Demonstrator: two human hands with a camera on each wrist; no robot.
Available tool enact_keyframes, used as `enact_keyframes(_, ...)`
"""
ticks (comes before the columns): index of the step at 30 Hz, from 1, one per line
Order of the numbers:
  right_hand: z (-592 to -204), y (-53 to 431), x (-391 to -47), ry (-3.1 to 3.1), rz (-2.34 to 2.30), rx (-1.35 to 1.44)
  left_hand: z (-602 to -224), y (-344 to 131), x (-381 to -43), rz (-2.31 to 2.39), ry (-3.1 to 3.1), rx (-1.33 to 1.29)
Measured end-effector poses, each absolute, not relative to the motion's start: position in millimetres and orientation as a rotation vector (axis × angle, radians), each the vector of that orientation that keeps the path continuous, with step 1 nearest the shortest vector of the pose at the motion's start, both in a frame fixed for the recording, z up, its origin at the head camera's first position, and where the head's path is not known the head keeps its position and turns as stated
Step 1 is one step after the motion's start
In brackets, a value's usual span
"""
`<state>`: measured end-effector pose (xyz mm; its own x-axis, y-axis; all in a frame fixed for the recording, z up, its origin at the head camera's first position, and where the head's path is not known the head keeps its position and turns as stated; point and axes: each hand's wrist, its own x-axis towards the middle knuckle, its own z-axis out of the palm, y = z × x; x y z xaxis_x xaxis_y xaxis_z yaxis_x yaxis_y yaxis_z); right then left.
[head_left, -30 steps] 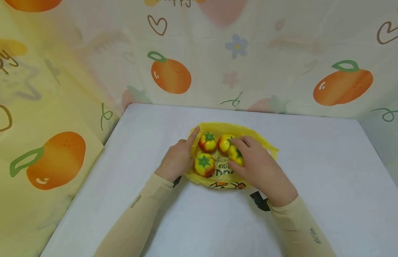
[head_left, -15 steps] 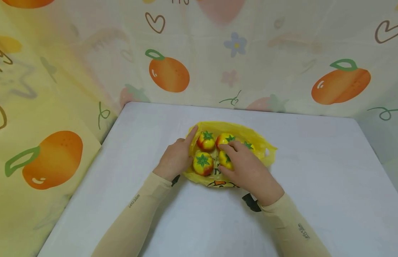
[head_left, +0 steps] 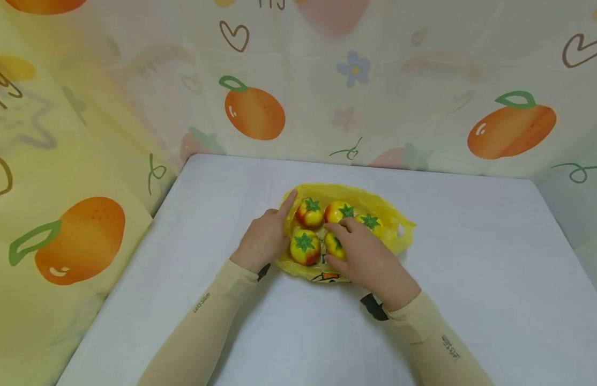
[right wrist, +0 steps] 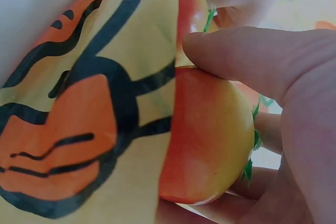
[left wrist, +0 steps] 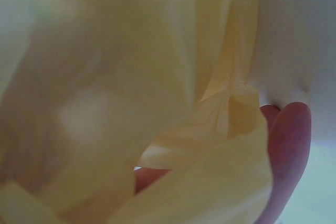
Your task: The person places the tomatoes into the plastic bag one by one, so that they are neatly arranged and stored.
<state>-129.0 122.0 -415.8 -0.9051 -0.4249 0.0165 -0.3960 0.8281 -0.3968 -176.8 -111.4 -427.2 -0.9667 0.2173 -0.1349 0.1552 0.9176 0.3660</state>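
In the head view, a yellow plastic bag (head_left: 366, 197) lies spread open on the table with several yellow-red toy tomatoes with green star-shaped tops in it. My left hand (head_left: 262, 240) holds the bag's left edge, index finger stretched along the rim; in the left wrist view, yellow film (left wrist: 205, 182) hides most of that hand. My right hand (head_left: 373, 260) grips a toy tomato (right wrist: 210, 135) at the bag's front middle, thumb on one side and fingers on the other. Beside it are a front-left tomato (head_left: 305, 249), two back tomatoes, and a right tomato (head_left: 373, 223).
The white table (head_left: 482, 241) extends around the bag on all sides. A fruit-printed cloth (head_left: 409, 69) hangs behind and to the left of it. The bag's printed cartoon side (right wrist: 79, 129) stands up close to the right hand.
My right hand has moved left with its tomato, from the bag's right part to the front middle, uncovering another tomato at the right. The left hand stays at the rim.
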Motion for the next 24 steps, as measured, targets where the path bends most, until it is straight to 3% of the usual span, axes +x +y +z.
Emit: enact_keyframes(24, -431.1, 116.1, -130.3, 2.953, -0.600, -0.717, -428.0, -111.2, -176.5, 0.516, 2.917, 0.295)
